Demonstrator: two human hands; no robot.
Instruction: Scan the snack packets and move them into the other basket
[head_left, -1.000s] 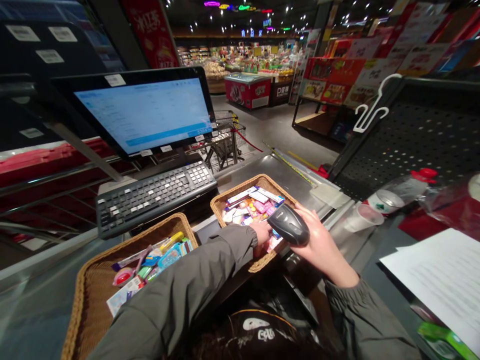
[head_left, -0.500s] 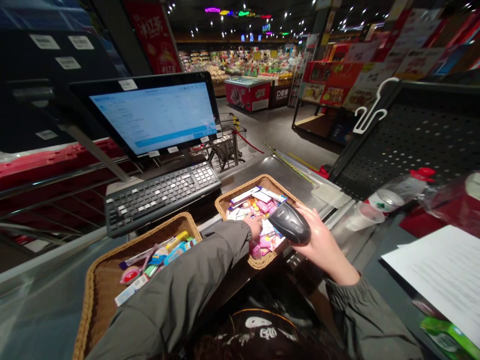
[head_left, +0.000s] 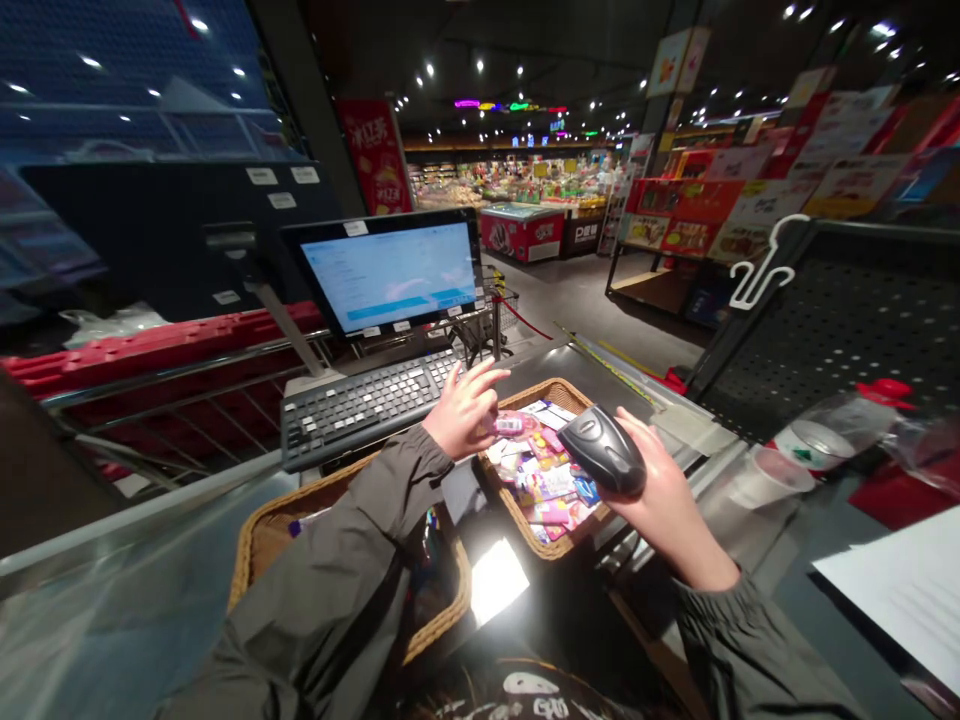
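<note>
My left hand [head_left: 463, 412] is over the left edge of the right wicker basket [head_left: 541, 548]. Its upper fingers stretch out, while the lower ones pinch a small pink packet [head_left: 510, 425] in clear wrapping. Below the packet, the basket holds several small colourful packets [head_left: 547, 485]. My right hand [head_left: 664, 500] is wrapped round a black handheld scanner [head_left: 602, 452], whose head is over the basket's right part. Under my left forearm lies a second wicker basket [head_left: 251, 535], its contents mostly hidden by the sleeve.
A black keyboard [head_left: 367, 405] and a lit monitor [head_left: 394, 275] stand at the left. On the right are a clear cup [head_left: 769, 482], a bottle with a red cap [head_left: 885, 392] and a white paper sheet [head_left: 904, 590]. A black perforated panel [head_left: 862, 310] rises behind them.
My left hand has risen out of the right basket and moved left, with the pink packet now in it. The scanner stays in my right hand. The view has tilted up and turned left.
</note>
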